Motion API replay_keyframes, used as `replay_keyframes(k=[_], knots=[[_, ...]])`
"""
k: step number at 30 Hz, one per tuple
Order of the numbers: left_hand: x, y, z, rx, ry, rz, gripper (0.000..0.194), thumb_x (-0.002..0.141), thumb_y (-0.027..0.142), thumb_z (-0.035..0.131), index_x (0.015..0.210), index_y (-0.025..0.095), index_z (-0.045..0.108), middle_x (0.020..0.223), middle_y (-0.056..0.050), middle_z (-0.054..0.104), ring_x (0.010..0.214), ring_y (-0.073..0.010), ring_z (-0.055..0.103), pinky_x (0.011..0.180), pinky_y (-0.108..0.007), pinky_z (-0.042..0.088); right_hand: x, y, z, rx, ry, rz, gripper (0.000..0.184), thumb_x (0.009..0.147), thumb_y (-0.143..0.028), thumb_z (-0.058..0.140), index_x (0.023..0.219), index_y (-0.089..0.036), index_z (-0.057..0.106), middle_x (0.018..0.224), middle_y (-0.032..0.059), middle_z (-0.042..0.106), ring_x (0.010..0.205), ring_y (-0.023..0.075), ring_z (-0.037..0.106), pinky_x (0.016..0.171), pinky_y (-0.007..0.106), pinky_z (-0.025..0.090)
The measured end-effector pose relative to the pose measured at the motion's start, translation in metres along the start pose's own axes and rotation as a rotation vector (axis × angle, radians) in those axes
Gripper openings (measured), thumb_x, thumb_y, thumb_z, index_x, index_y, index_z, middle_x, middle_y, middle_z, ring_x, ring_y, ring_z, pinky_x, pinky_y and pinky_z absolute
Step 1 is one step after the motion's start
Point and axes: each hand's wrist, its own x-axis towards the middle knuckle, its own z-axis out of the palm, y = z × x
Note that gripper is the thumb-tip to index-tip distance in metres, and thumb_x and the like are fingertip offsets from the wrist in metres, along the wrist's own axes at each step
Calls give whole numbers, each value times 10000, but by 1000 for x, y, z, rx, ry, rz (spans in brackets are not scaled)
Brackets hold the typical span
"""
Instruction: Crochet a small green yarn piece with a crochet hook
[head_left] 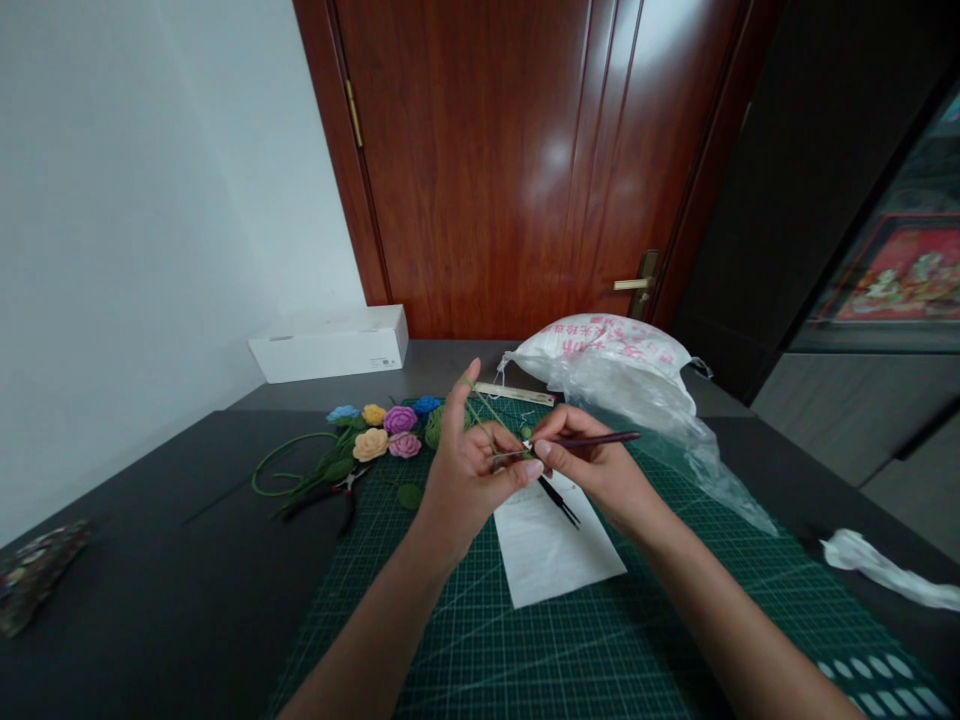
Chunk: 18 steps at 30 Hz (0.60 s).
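Note:
Green yarn (489,408) runs over the raised index finger of my left hand (466,470), whose thumb and other fingers pinch a small bit of work in the yarn. My right hand (592,468) grips a crochet hook (611,439) by its dark handle, its tip meeting the yarn between both hands. Fingers partly hide the stitches. Behind my left hand sits a ball of green yarn (434,430). Under the hands lie a sheet of white paper (555,565) and a slim black two-pronged tool (564,503).
Crocheted flowers (400,420) with green stems and pliers (341,492) lie to the left on the green cutting mat (465,650) and dark table. A white box (330,345), a ruler (517,394) and a stuffed plastic bag (607,350) are behind. Crumpled white material (885,572) lies right.

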Motion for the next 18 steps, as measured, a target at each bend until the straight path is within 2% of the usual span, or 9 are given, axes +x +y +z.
replay_keyframes(k=[4, 7, 11, 13, 15, 17, 18], knots=[[0, -3, 1, 13, 48, 17, 1161, 695, 107, 878, 1612, 324, 199, 709, 55, 634, 640, -145, 590, 628, -289, 499, -1, 7, 2, -95, 81, -55, 226, 841, -374, 787, 775, -214, 641, 706, -17, 644, 638, 142, 577, 594, 269, 442], [-1, -2, 3, -35, 77, -10, 1141, 685, 115, 888, 1605, 310, 241, 710, 47, 642, 656, -161, 615, 637, -293, 501, -2, 12, 5, -198, 152, -168, 163, 863, -329, 769, 800, -221, 665, 748, 0, 677, 696, 167, 630, 635, 294, 488], [-6, 1, 10, -124, 151, -38, 1044, 706, 123, 870, 1575, 242, 302, 710, 47, 677, 641, -144, 613, 655, -279, 489, -8, 14, 4, -407, 180, -444, 49, 905, -227, 726, 872, -246, 696, 817, 27, 719, 769, 202, 669, 696, 355, 537], [-9, 3, 14, -117, 219, -37, 942, 734, 119, 847, 1535, 180, 354, 700, 40, 699, 625, -128, 599, 660, -266, 476, -11, 14, 3, -577, 157, -608, 129, 903, -142, 702, 914, -270, 714, 842, 34, 730, 801, 217, 667, 728, 391, 537], [-12, 6, 16, -131, 255, -43, 904, 725, 107, 850, 1499, 140, 387, 702, 40, 700, 628, -121, 589, 667, -265, 470, -14, 14, 3, -651, 171, -738, 230, 883, -79, 691, 949, -297, 720, 838, 24, 730, 781, 218, 655, 716, 400, 530], [-13, 9, 17, -226, 173, -114, 869, 735, 131, 846, 1480, 104, 399, 704, 23, 699, 619, -126, 583, 656, -276, 463, -16, 13, 7, -558, 215, -801, 273, 870, -68, 695, 989, -313, 718, 839, 16, 726, 763, 212, 657, 716, 400, 535], [-14, 10, 17, -272, 129, -145, 880, 732, 142, 851, 1485, 106, 396, 713, 17, 697, 627, -132, 586, 652, -282, 461, -16, 13, 9, -462, 239, -778, 263, 876, -83, 697, 1006, -311, 718, 850, 17, 724, 776, 211, 665, 732, 402, 541]])
